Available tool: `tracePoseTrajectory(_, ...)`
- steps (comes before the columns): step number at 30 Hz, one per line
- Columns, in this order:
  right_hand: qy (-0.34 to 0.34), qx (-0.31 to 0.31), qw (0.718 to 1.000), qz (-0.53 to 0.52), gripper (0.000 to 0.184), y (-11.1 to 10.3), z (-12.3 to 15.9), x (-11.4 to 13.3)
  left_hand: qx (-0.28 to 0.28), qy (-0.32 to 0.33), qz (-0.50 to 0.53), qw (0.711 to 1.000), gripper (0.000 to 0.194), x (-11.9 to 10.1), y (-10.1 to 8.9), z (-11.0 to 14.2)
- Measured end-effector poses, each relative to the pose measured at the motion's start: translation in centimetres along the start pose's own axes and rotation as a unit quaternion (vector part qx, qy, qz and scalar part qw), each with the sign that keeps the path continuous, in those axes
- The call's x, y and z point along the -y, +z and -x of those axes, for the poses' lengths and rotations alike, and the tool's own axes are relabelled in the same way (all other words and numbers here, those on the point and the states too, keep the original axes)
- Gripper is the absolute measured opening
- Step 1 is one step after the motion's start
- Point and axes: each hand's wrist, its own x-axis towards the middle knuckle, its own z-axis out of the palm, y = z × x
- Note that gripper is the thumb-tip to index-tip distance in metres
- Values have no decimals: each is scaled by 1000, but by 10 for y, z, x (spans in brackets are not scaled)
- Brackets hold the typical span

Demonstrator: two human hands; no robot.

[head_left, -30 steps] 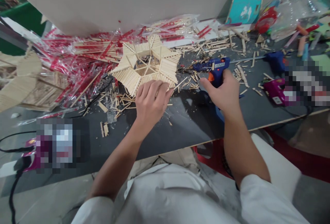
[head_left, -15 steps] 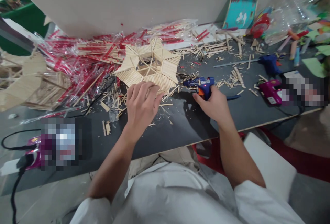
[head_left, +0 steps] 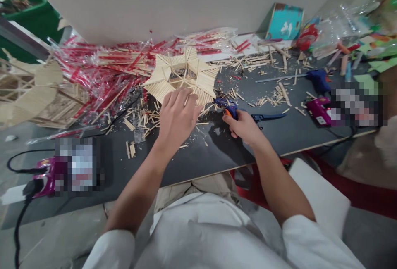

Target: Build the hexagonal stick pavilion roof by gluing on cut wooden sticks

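A star-shaped piece built of thin wooden sticks (head_left: 206, 79) rests on the dark table (head_left: 198, 165). My left hand (head_left: 178, 114) is over its near edge, fingers bent round the sticks and thumb to the right; the fingertips are partly hidden. In my right hand (head_left: 243, 126) is a blue glue gun (head_left: 228, 103) with an orange trigger, gripped by the handle. Its nozzle points left, close to the star's lower right point. Just right of that hand lies a long dark blue tool (head_left: 273, 116), partly covered.
Red-and-clear wrappers with sticks (head_left: 102, 68) pile up along the wall. Stick offcuts (head_left: 281, 93) litter the table. A second stick structure (head_left: 46, 91) stands at left. Purple power strips (head_left: 46, 174) with cables sit left and right. Another blue glue gun (head_left: 319, 79) lies at right.
My right hand has brought the glue gun left and slightly down, nearer the star. More of the dark blue tool shows. My left hand stays at the star's near edge.
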Motion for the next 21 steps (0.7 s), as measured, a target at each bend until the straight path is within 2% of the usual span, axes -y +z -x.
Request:
tracePoseTrajectory(6, 4, 27, 999, -44, 29, 13, 0, 4, 29, -13, 25, 999, 23, -1, 1, -5)
tracePoseTrajectory(14, 40, 71, 993, -88, 35, 16, 4, 12, -11, 20, -3, 1000, 20, -5, 9, 0)
tracePoseTrajectory(21, 69, 95, 988, -102, 28, 12, 6, 12, -27, 27, -9, 999, 14, -4, 13, 3)
